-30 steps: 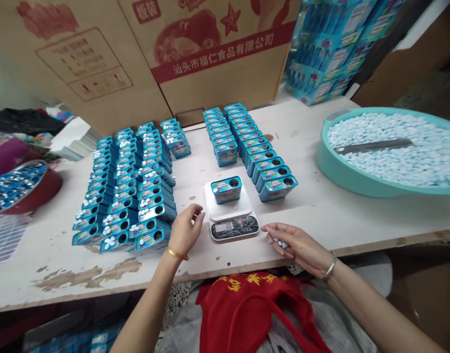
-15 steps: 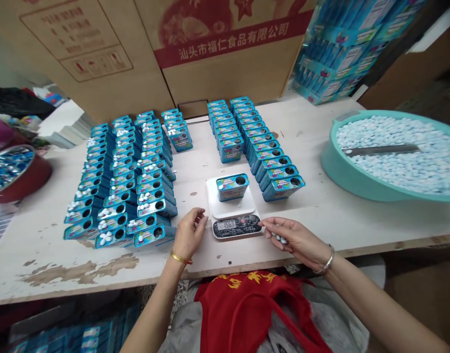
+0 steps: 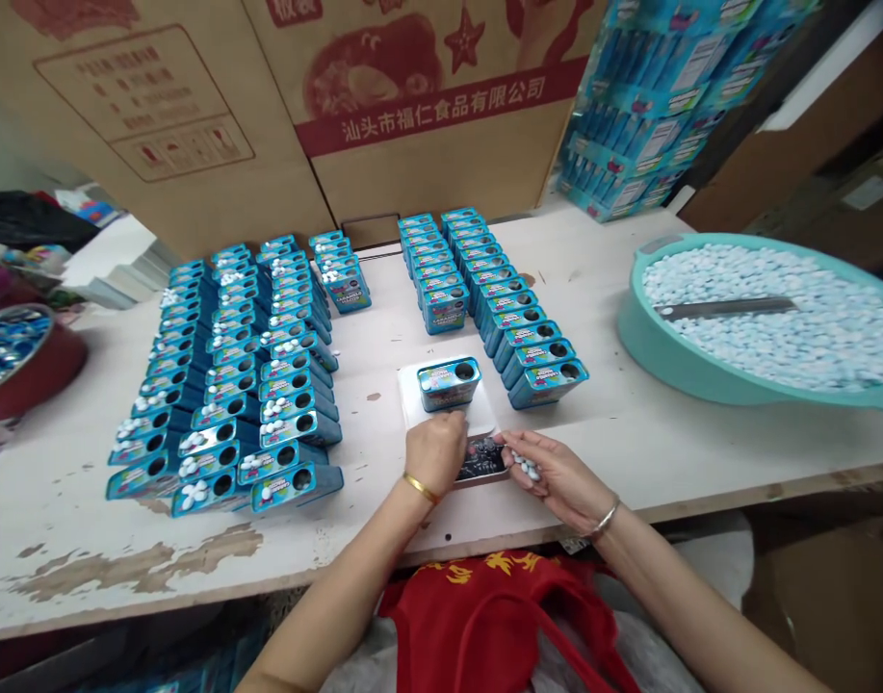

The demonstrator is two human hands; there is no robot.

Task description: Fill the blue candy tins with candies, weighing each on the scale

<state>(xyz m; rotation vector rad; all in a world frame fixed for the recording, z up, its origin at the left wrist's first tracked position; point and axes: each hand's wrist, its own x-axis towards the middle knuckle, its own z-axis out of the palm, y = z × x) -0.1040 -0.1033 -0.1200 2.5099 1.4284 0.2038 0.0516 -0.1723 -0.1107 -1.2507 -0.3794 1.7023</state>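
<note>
A small blue tin with a round hole in its lid stands on a white kitchen scale at the table's front middle. My left hand lies over the scale's display, fingers curled toward the tin, with nothing visible in them. My right hand rests palm up beside the scale's right end, cupping a few pale candies.
Rows of blue tins fill the table's left half, many with candies on top; two more rows of tins stand behind the scale. A teal tub of pale candies holds a metal ruler. Cardboard boxes line the back.
My left hand has moved right from the table onto the scale, covering its display. My right hand has shifted slightly left toward the scale, still holding candies.
</note>
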